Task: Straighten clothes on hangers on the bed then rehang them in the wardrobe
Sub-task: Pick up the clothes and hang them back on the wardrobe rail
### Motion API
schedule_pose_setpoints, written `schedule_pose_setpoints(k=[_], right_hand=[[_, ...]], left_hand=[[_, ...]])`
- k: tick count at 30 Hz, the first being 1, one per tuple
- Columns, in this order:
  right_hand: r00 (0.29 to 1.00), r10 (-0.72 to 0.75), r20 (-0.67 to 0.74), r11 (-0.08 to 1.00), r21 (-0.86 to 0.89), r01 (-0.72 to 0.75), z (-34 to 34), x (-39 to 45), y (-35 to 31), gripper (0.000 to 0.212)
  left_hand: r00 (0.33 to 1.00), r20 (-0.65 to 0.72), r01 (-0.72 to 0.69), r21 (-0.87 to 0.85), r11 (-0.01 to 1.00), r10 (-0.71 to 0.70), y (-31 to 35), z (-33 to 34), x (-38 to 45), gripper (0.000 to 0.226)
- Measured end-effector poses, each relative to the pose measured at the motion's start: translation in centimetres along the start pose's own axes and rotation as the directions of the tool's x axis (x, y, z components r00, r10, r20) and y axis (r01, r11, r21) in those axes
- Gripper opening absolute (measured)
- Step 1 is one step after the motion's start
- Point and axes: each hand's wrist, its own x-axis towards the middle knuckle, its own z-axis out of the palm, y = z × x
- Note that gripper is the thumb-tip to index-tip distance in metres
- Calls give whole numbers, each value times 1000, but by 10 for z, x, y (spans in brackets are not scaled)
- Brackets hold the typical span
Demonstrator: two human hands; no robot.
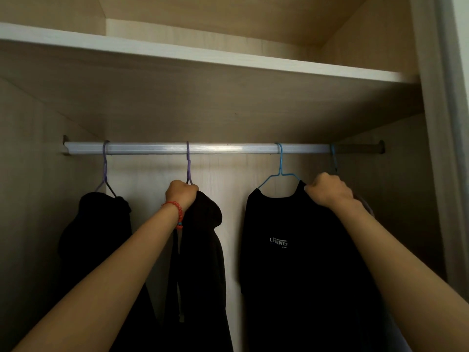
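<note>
Inside the wardrobe a pale rail (223, 148) carries several hangers. My left hand (180, 194), with a red bead bracelet on the wrist, grips the top of a black hoodie (203, 250) that hangs on a purple hanger (188, 161). My right hand (328, 190) is curled round the base of the rightmost blue hanger (333, 158); the garment on it is mostly hidden behind my arm. A black shirt with a white logo (279, 250) hangs on another blue hanger (280, 163) between my hands. At the far left a second black garment (101, 224) hangs from a purple hanger (104, 168).
A white shelf (203, 54) runs above the rail. The wardrobe's left wall (30, 174) and right side panel (436, 148) close in the space. Bare rail shows between the hangers.
</note>
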Motion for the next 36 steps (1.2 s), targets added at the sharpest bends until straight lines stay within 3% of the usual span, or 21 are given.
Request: schedule_pose_setpoints(k=[9,19,25,27,32,34,36], right_hand=[[994,-99,-48,990,100,104,31,-13,-15,27],[986,-103,-133,985,123,120,59,-17,-37,26],[984,-148,-95,973,166,162,54,-22,-31,33],[975,-176,-139,969,148,196,43,-26,-27,33],[888,-170,-427,967,103,234,2,-44,-7,26],[809,-195,-555,956,78,284,-14,-51,5,26],[684,-232,-692,950,-8,313,-27,-60,20,26]], left_hand=[[1000,16,10,-25,1000,-10,3,-4,-5,12],[999,24,32,-35,999,-31,5,-6,-8,14],[999,22,46,-88,995,-45,2,-7,-9,19],[998,16,54,-115,992,-53,1,-7,-10,19],[998,-2,57,-144,988,-58,4,-5,-17,18],[999,-34,27,-146,989,-32,6,-3,-24,21],[998,-64,-16,-137,990,7,10,-2,-39,42]])
